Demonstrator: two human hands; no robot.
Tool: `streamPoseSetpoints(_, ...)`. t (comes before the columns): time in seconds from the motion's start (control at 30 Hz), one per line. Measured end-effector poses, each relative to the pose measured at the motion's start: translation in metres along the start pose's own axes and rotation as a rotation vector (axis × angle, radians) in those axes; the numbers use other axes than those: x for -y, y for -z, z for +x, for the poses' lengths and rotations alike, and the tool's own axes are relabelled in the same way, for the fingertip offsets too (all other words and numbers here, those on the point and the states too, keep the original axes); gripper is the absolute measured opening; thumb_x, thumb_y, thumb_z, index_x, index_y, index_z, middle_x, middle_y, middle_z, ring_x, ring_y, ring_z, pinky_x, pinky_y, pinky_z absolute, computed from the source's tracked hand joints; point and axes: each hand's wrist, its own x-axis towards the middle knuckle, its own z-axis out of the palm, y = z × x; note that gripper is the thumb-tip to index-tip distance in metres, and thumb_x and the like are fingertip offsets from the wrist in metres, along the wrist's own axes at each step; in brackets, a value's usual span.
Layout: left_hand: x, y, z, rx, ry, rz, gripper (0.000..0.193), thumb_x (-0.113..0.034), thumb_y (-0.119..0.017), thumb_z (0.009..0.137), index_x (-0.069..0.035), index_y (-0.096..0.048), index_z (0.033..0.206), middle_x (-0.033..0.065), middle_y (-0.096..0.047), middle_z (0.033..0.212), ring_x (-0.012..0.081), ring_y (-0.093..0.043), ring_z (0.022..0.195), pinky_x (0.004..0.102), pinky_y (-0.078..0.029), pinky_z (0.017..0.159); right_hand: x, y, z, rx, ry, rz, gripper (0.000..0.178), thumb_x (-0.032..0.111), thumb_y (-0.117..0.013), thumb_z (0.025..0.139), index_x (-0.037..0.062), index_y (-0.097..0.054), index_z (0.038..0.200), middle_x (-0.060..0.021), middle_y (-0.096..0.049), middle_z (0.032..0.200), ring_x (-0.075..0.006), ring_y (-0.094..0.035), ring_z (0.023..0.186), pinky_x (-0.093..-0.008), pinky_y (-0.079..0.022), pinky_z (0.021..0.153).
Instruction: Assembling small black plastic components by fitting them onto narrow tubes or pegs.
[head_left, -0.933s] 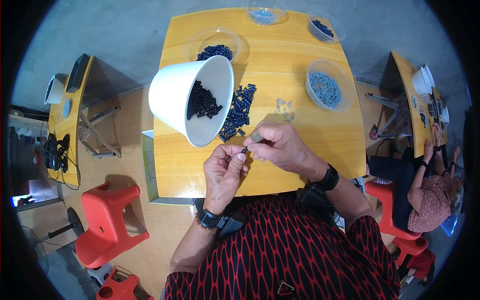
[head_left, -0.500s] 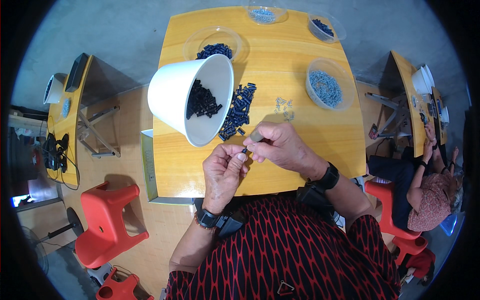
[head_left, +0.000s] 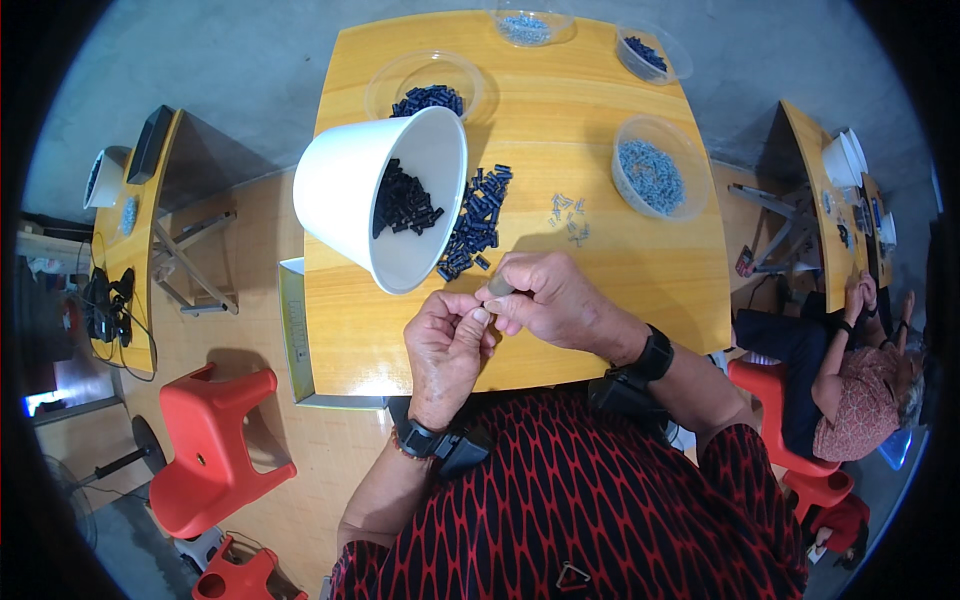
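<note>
My left hand (head_left: 449,345) and my right hand (head_left: 549,302) meet over the near part of the yellow table (head_left: 600,290). Together their fingertips pinch a small grey piece (head_left: 499,287); its exact shape is hidden by the fingers. Just beyond them a white bucket (head_left: 375,195) lies tipped on its side with small black parts inside. A pile of black parts (head_left: 477,221) is spilled beside its mouth. A few small grey screws (head_left: 568,215) lie loose to the right of the pile.
Clear bowls stand on the table: one of grey screws (head_left: 652,175) at right, one of black parts (head_left: 427,95) behind the bucket, two more at the far edge. Red stools (head_left: 215,445) stand lower left. Another person (head_left: 860,375) sits at a table to the right.
My hands have stayed together over the table's near edge, fingers shifting slightly on the small piece. The bucket and piles have not moved.
</note>
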Motion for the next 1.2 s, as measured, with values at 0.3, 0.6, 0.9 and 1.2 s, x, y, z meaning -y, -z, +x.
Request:
streamPoseSetpoints(0.3,-0.005,0.005,0.004,0.040,0.034,-0.062,0.006,-0.004,-0.060,0.097,0.002,-0.059,0.098,0.0080,-0.065,0.081,0.0102,-0.059,0.063,0.0243,-0.050,0.055,-0.004,0.006,-0.007,-0.033,-0.070,0.252,0.024,0.005,-0.065,0.090,-0.0059,-0.062,0.111,-0.0049,-0.059,0.080,-0.0081,-0.063,0.072,-0.0241,-0.053,0.065)
streamPoseSetpoints(0.6,-0.008,0.002,-0.003,0.014,0.107,-0.212,0.005,-0.001,-0.060,0.094,0.002,-0.062,0.096,0.0075,-0.067,0.087,0.0126,-0.063,0.074,0.0250,-0.053,0.070,0.012,-0.007,-0.021,-0.064,0.344,-0.506,0.029,0.013,-0.072,0.082,-0.0029,-0.061,0.103,-0.0163,-0.058,0.084,-0.0351,-0.062,0.078,-0.0414,-0.051,0.066)
streamPoseSetpoints(0.9,-0.013,0.004,-0.020,0.041,0.224,-0.103,0.006,-0.002,-0.062,0.093,0.002,-0.065,0.091,0.0049,-0.067,0.082,0.0091,-0.061,0.072,0.0232,-0.051,0.068,0.007,-0.012,-0.034,-0.023,0.404,-0.657,0.034,0.013,-0.075,0.081,-0.0048,-0.062,0.107,-0.0135,-0.059,0.082,-0.0314,-0.064,0.069,-0.0383,-0.053,0.061)
streamPoseSetpoints(1.2,0.001,0.004,-0.020,0.021,0.082,-0.074,0.008,-0.001,-0.061,0.094,0.002,-0.066,0.089,0.0030,-0.067,0.082,0.0063,-0.058,0.071,0.0216,-0.049,0.066,0.000,-0.018,-0.034,-0.009,0.458,-0.722,0.020,0.015,-0.067,0.086,0.0010,-0.059,0.098,-0.0120,-0.056,0.083,-0.0300,-0.062,0.070,-0.0386,-0.052,0.063)
